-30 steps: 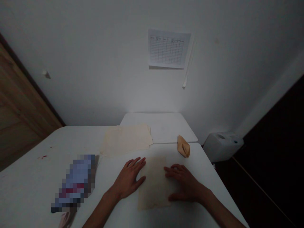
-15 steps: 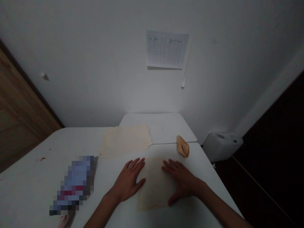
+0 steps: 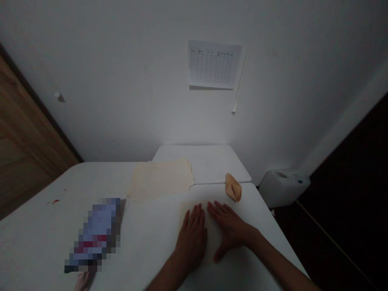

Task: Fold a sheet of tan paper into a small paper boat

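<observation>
A cream sheet of paper [image 3: 185, 208] lies flat on the white table [image 3: 145, 234] in front of me. My left hand [image 3: 192, 238] rests palm down on the middle of the sheet, fingers stretched out and together. My right hand [image 3: 230, 230] lies flat beside it on the sheet's right part, fingers spread, thumb pointing toward me. The two hands almost touch. Much of the sheet is hidden under them.
A stack of cream sheets [image 3: 162, 178] lies further back. A small folded tan paper piece [image 3: 233, 187] sits at the right rear. A blurred-out object [image 3: 95, 234] lies to the left. A second white table [image 3: 201, 161] adjoins behind; a white container [image 3: 283, 186] stands on the floor right.
My left hand slid right from the sheet's left edge onto its middle, next to my right hand. My right hand stayed roughly in place.
</observation>
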Motion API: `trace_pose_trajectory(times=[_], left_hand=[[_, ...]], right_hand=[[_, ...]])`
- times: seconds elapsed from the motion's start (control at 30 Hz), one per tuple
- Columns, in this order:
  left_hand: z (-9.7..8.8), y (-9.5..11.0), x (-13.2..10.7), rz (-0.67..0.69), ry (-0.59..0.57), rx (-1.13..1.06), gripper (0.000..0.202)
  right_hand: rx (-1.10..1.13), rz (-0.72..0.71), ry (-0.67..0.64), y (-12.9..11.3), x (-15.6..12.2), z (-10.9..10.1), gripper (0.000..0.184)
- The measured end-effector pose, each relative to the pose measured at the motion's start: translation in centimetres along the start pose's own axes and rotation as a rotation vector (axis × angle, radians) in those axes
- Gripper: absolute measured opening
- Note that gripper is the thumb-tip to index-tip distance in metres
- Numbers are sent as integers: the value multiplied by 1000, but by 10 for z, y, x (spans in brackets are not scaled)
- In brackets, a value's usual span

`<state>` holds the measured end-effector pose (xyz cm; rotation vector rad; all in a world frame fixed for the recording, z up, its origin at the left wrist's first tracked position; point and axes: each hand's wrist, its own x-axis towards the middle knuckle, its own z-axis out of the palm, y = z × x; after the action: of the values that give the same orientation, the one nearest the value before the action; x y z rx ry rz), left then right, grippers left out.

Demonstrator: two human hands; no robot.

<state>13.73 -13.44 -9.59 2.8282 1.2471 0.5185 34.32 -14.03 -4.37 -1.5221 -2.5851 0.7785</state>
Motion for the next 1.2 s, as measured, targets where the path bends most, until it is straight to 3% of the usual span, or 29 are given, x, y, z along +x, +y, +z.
trace_pose_trajectory(times=[0.37,0.67,0.87,0.97,1.1,1.2], left_hand=[[9,1,5,-59,-21,26,58],[1,-29,-6,-161,7,187,57],[-1,-32,-10,-147,41,262,57],[0,-31,-10,-151,46,265,57],[1,-33,-9,-139,58,267,57],[0,-33,-9,-119,67,272,54]], right_hand=[[-15,9,-23,1,2,1,141],[-29,21,-52,2,4,1,141],[-32,18,-31,1,1,-2,138],[-43,13,23,-5,-1,1,119],[-89,-7,173,-20,4,19,68],[-152,6,279,-28,10,37,54]])
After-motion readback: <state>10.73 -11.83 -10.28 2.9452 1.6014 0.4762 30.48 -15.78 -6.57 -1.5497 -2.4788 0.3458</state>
